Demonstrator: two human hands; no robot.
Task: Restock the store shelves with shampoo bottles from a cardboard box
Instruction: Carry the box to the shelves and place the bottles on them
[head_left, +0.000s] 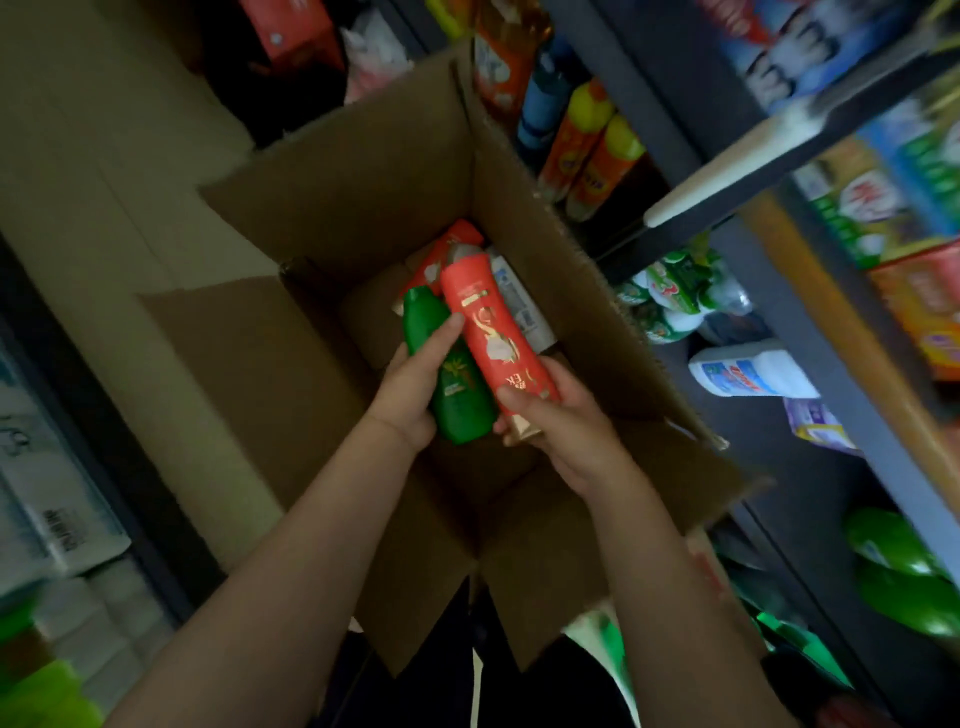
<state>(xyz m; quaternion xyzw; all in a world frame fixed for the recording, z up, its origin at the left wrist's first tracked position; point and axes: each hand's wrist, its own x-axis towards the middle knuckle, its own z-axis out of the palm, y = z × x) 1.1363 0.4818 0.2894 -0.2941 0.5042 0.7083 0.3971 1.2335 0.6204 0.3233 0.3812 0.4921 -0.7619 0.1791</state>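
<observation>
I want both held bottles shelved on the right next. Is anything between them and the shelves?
Yes: the cardboard box right wall rises between the red bottle, green bottle and the shelves. They must be lifted over it.

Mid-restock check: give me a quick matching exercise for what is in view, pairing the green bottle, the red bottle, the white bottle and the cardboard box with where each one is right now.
Things:
1. green bottle
2. red bottle
3. white bottle
4. cardboard box

Places:
A. lying on its side on the shelf
B. gripped by the right hand
C. on the floor, flaps open
D. gripped by the left hand

Pairs: 1-D, 2-B, 3-A, 4-C
</observation>
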